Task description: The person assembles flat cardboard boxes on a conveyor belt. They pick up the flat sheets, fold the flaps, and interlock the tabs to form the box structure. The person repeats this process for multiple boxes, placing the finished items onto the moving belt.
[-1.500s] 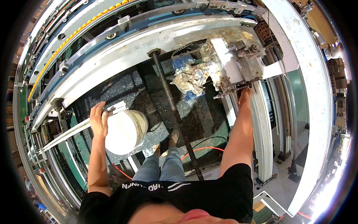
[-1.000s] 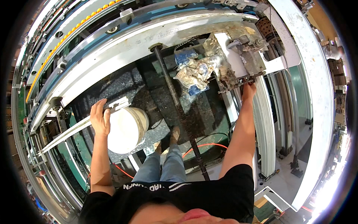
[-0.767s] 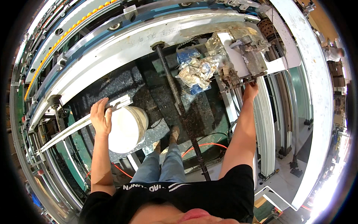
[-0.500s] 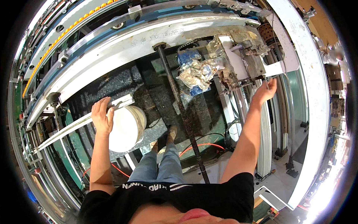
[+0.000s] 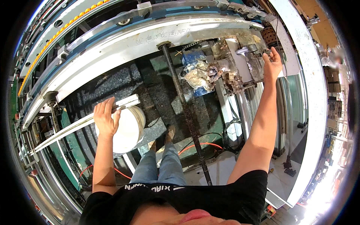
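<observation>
Shifted farther, the right hand (image 5: pixel 273 68) seems busy at the grimy machine (image 5: pixel 229 73), fingers curled, grip unclear; left hand (image 5: pixel 106 120) lies slack over the bar (image 5: pixel 128 101); next move needs care.

a black shirt (image 5: pixel 240 193) with short sleeves (image 5: pixel 258 183) has white letters (image 5: pixel 163 188) in a row across its chest. the jeans (image 5: pixel 171 163) are a faded blue. the shoes (image 5: pixel 170 134) are light brown. the left hand (image 5: pixel 106 119) and the right hand (image 5: pixel 273 67) are both bare.

Factory workshop: long machine beam (image 5: pixel 112 50), threaded shaft (image 5: pixel 186 108) (yellow rollers (image 5: pixel 77 17) beyond)
</observation>
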Demonstrator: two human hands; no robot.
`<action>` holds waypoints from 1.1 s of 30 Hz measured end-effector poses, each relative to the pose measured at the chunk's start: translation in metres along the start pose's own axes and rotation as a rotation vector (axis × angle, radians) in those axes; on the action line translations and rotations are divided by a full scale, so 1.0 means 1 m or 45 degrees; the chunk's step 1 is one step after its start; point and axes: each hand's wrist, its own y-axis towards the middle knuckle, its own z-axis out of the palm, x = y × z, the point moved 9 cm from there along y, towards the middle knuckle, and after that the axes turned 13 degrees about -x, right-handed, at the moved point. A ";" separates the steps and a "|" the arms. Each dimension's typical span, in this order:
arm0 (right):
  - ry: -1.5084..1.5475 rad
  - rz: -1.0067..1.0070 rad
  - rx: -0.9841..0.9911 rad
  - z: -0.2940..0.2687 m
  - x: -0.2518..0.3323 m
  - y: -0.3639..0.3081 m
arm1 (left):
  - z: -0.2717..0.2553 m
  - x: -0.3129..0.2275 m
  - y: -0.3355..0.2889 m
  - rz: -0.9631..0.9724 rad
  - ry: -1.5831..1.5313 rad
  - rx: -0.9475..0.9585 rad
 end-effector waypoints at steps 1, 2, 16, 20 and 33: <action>0.029 0.024 0.001 0.001 -0.006 0.001 | -0.001 0.000 0.001 0.011 -0.005 -0.008; 0.057 0.048 0.002 0.002 -0.012 0.003 | -0.003 0.000 0.001 0.021 -0.011 -0.016; 0.232 0.162 0.017 0.010 -0.012 0.005 | -0.003 0.003 -0.001 0.061 -0.018 -0.063; 0.233 0.228 0.020 0.014 0.000 0.001 | -0.006 0.003 0.002 0.087 -0.027 -0.072; 0.139 0.239 0.099 0.005 -0.010 0.012 | 0.000 0.005 -0.004 0.093 -0.030 -0.093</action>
